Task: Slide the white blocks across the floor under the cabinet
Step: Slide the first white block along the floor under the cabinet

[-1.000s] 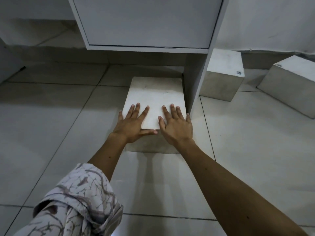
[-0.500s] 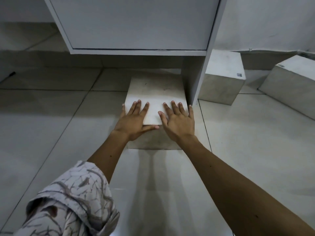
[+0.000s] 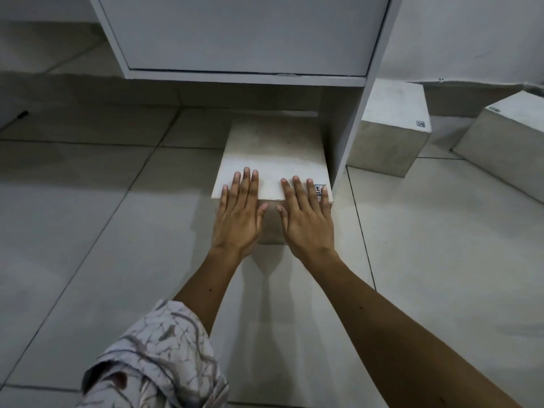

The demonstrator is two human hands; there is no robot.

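Note:
A white block [image 3: 275, 154] stands on the tiled floor, its far half in shadow under the white cabinet [image 3: 244, 33], close against the cabinet's right side panel [image 3: 350, 136]. My left hand [image 3: 238, 216] lies flat over the block's near edge, fingers spread, palm against its front face. My right hand [image 3: 307, 219] does the same beside it, next to a small label on the block's near right corner. Neither hand grips anything.
Two more white blocks stand right of the cabinet: one [image 3: 391, 128] just past the side panel, another [image 3: 509, 136] farther right by the wall. A small dark object [image 3: 22, 114] lies on the floor at far left. Bare tiles [image 3: 88, 216] stretch to the left.
The block has slid farther under the cabinet. Both hands have followed it and shifted from its top toward its near edge and front face.

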